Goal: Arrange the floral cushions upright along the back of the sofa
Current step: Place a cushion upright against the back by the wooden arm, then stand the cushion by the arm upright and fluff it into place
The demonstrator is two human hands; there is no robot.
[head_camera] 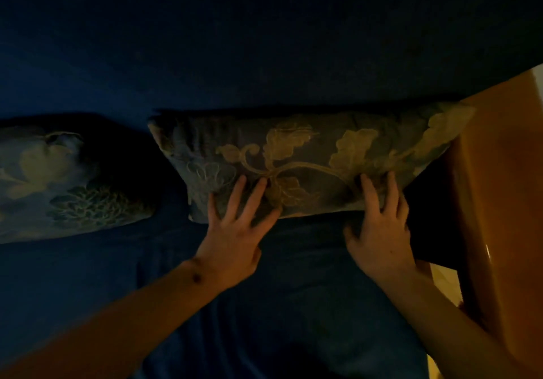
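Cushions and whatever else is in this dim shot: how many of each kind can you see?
Floral cushions: 2, one under both hands and one at the left
Hands: 2, left hand and right hand
Blue sofa: 1
Wooden piece at the right: 1
Total: 6

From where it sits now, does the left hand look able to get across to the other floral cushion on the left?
Probably yes. The left hand rests on the right-hand cushion, and only bare blue sofa seat lies between it and the left cushion.
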